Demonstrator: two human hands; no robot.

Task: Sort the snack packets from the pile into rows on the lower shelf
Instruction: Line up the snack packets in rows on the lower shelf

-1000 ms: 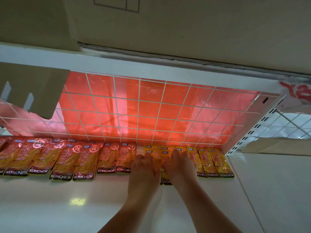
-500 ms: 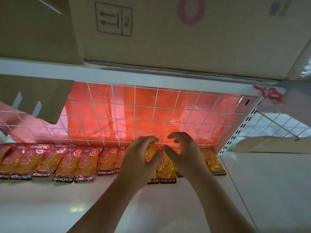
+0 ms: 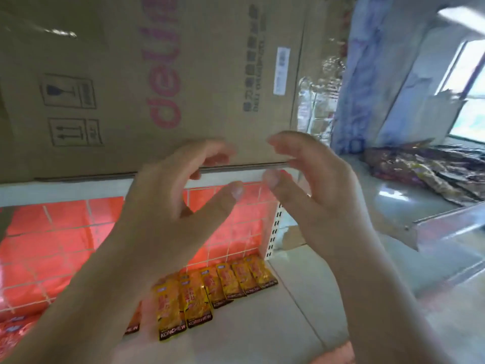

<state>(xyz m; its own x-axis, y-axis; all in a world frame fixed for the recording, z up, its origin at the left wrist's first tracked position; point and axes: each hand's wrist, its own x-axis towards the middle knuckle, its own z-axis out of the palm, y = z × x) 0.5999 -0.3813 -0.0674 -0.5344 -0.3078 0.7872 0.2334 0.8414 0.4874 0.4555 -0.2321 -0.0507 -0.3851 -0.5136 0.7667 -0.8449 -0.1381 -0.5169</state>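
A row of several yellow KONCHEW snack packets [image 3: 210, 292] lies along the back of the white lower shelf [image 3: 262, 324], below a red-backed wire grid. Orange-red packets [image 3: 13, 329] show at the far left, mostly hidden by my left forearm. My left hand [image 3: 168, 211] and my right hand [image 3: 315, 190] are raised well above the row, fingers spread and curled, holding nothing. A pile of dark and gold snack packets [image 3: 425, 169] lies on a surface at the far right.
A large cardboard box [image 3: 162, 82] sits on the upper shelf, right behind my hands. The white shelf upright [image 3: 273, 232] closes off the row's right end. A metal rail [image 3: 446, 224] and a window are on the right.
Both hands have lifted off the yellow packets and risen to the level of the upper shelf. My view has swung up and to the right, bringing the pile at the right into sight.
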